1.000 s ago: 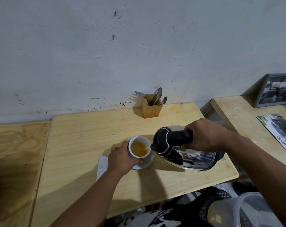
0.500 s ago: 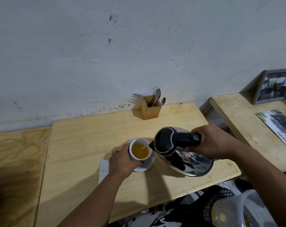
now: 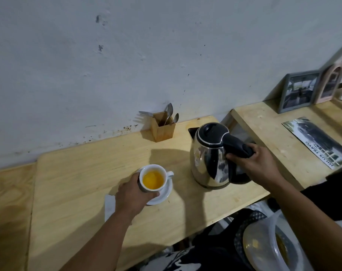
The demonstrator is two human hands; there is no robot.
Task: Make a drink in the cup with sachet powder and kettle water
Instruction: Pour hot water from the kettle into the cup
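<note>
A white cup holding orange liquid stands on a white saucer on the wooden table. My left hand wraps around the cup's left side. To the right, a steel kettle with a black lid stands upright on the table. My right hand grips its black handle. A white paper piece, perhaps the sachet, lies partly under my left wrist.
A wooden holder with spoons and a fork stands against the wall. A second table at right carries picture frames and a printed leaflet. A clear plastic container sits low at the bottom right.
The kettle was tilted over the cup and pouring; now it stands upright on the table to the right of the cup. My left hand stays on the cup.
</note>
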